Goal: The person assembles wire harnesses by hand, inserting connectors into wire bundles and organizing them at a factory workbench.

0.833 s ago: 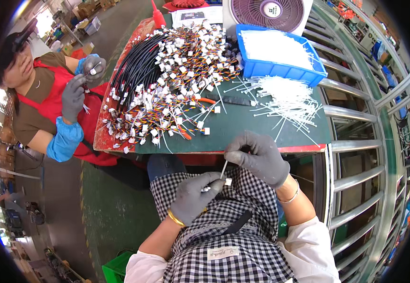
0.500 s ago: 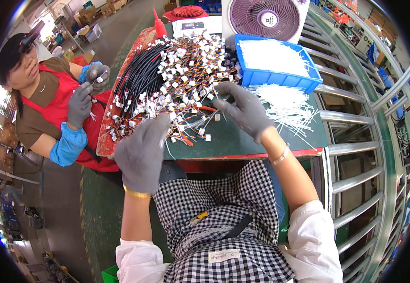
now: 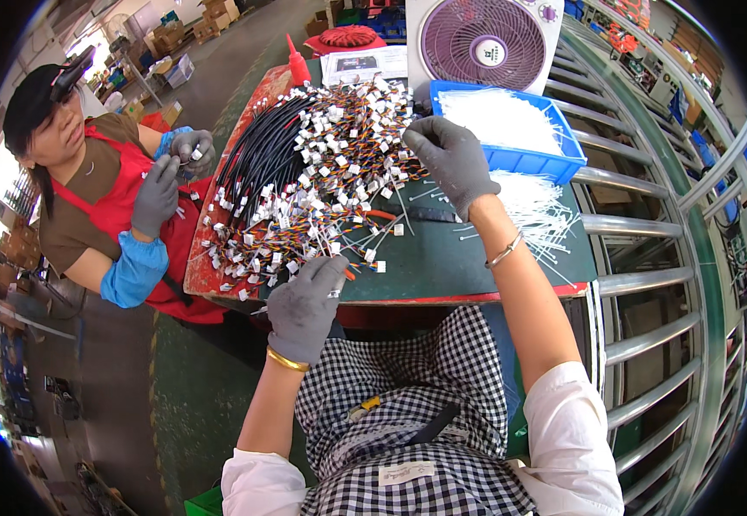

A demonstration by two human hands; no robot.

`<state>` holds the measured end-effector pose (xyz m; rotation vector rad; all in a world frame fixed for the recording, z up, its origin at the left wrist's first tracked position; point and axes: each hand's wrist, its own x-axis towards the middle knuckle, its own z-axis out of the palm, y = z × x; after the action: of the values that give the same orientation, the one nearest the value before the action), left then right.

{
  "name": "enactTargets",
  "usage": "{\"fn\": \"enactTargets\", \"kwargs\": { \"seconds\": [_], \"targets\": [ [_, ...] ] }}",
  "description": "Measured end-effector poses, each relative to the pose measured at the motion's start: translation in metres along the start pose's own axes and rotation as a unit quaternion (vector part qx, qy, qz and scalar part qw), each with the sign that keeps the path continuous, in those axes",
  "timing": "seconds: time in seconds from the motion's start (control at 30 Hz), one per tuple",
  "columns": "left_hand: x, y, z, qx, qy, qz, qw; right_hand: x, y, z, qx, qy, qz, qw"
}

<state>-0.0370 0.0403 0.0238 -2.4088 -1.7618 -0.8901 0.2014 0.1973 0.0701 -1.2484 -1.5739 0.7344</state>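
While a co-worker [image 3: 90, 198] in a red apron sits off the table's left edge, both of that person's gloved hands raised around a small white connector, the wearer's own hands work farther right. The left hand [image 3: 305, 301], in a grey glove, rests at the near edge of the green table [image 3: 477, 258]. Its fingers are curled over the nearest wire ends, and whether they pinch any cannot be told. Just beyond it lies the heap of wire harnesses [image 3: 305, 189]: black and coloured leads tipped with white plugs, spread across the table's left half and spilling onto the red strip along its left edge. The right hand [image 3: 455, 159], also gloved in grey, lies on the heap's far right side (its fingers bent down among the plugs, the grip itself hidden). A bare patch of green top opens between the two hands, toward the near edge. Right of that hand stands a blue bin [image 3: 520, 155] of white cable ties, with loose cable ties [image 3: 532, 206] fanned just below it, reaching the table's right edge. Behind the bin stands a white fan [image 3: 485, 39]. A grey metal rack [image 3: 649, 284] runs close along the right side.
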Motion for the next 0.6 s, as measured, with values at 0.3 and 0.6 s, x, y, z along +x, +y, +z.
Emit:
{"fn": "enactTargets", "kwargs": {
  "seconds": [0.3, 0.6],
  "targets": [
    [-0.007, 0.037, 0.012, -0.068, -0.023, 0.033, 0.997, 0.022, 0.057, 0.032, -0.03, -0.133, 0.031, 0.99],
    [-0.013, 0.038, 0.009, -0.205, -0.021, 0.009, 0.979, -0.009, -0.001, -0.014, 0.296, -0.001, 0.101, 0.95]
  ]
}}
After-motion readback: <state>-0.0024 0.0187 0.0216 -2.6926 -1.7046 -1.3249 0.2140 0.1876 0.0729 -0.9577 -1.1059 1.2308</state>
